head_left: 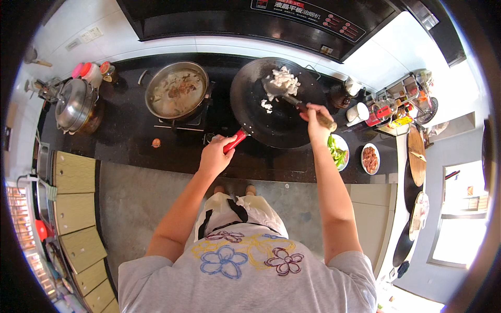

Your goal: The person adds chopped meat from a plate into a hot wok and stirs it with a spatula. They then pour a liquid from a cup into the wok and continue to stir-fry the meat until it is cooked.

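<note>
My left hand (216, 155) is wrapped round the red handle (236, 141) of a large black wok (250, 86) on the stove. With my right hand (317, 122) I grip the wooden-ended handle of a spatula (292, 100), its head in among pale white food pieces (284, 81) at the wok's far side. A smaller clump of the same pieces lies apart, nearer the middle. Close to my right wrist stands a white bowl of green cut vegetables (338, 151), partly hidden by the arm. Beside it is a bowl of reddish-brown meat pieces (370, 158).
Left of the wok, a steel pot (151, 99) holds brownish liquid and food. A lidded steamer pot (75, 107) and jars (93, 74) occupy the counter's left end. A rack of bottles (402, 104) and a white cup (358, 112) are at right. A range hood (229, 23) overhangs the back.
</note>
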### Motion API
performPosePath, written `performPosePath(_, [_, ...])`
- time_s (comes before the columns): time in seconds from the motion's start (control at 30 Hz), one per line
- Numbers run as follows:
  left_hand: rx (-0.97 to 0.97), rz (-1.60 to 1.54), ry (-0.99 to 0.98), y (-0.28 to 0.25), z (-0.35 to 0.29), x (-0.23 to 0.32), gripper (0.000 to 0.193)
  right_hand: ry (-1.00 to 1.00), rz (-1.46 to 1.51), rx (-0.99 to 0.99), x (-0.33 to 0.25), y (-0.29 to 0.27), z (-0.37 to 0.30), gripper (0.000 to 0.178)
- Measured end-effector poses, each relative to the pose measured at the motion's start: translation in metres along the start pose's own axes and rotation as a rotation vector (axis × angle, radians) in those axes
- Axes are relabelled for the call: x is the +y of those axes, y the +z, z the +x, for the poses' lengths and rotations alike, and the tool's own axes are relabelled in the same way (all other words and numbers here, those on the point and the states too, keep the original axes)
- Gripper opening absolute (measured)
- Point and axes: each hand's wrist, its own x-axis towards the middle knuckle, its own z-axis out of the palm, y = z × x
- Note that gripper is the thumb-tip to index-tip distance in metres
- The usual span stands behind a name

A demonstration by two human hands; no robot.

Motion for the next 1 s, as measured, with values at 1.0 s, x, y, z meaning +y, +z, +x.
performPosePath(1.0, [0.038, 0.048, 0.025, 0.002, -0.003, 0.003, 0.038, -0.087, -0.177, -0.088, -0.045, -0.003, -0.002, 0.008])
